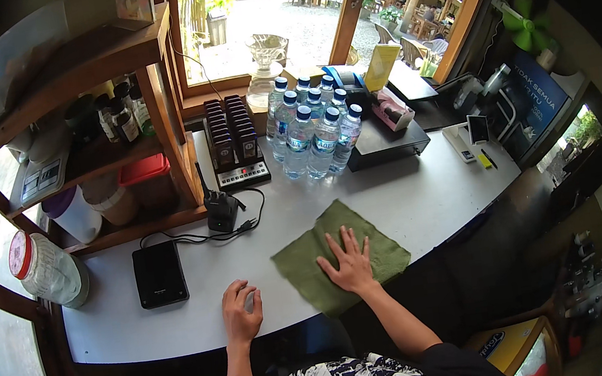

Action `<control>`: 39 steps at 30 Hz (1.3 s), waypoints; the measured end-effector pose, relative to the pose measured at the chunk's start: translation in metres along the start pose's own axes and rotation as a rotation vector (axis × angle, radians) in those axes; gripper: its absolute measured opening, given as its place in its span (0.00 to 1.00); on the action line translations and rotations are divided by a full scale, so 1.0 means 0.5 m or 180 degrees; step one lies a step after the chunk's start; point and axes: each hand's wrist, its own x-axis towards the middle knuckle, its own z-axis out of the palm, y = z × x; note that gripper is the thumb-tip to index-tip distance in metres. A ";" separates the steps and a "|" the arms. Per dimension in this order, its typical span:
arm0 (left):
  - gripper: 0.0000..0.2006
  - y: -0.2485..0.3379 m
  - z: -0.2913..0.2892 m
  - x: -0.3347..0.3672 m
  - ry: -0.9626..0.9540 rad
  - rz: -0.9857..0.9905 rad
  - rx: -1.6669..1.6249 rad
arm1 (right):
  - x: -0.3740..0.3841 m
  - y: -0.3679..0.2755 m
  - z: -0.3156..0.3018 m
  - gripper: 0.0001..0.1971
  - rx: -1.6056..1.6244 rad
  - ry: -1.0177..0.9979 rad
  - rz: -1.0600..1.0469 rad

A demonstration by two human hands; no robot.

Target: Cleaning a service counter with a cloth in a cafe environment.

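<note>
A green cloth (303,261) lies spread out on the white counter (421,172), its near corner reaching the front edge. My right hand (350,263) presses flat on the cloth with fingers spread. To the left of the cloth, my left hand (243,311) rests at the counter's front edge, fingers loosely curled, with nothing visible in it. A flat black device (160,275) lies on the counter to the left of that hand. Behind the cloth stand several water bottles (317,136) with blue caps, grouped closely together.
A black charging rack (234,140) and a black walkie-talkie (221,210) with a cable stand behind my left hand. Right of the bottles are a black cash drawer (386,145) and a tissue box (393,110). A red-lidded jar (49,270) stands at far left beside wooden shelves (116,167).
</note>
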 end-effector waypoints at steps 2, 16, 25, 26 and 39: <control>0.05 0.000 0.002 0.000 0.0001 -0.0014 -0.0004 | -0.023 0.003 -0.003 0.34 0.0109 0.0112 -0.0668; 0.06 -0.005 0.006 0.006 0.0035 -0.0107 0.0132 | -0.008 -0.063 0.015 0.32 -0.0084 0.0297 -0.0912; 0.06 0.001 0.018 0.028 0.0107 -0.0181 0.0115 | 0.075 0.179 -0.029 0.32 -0.0277 0.0272 0.0644; 0.06 0.003 0.019 0.027 0.0091 -0.0161 0.0105 | 0.082 0.178 -0.012 0.33 -0.0349 0.0320 0.0921; 0.06 0.005 0.028 0.014 0.0005 -0.0225 0.0236 | 0.083 0.188 0.002 0.36 -0.0324 0.0206 0.0246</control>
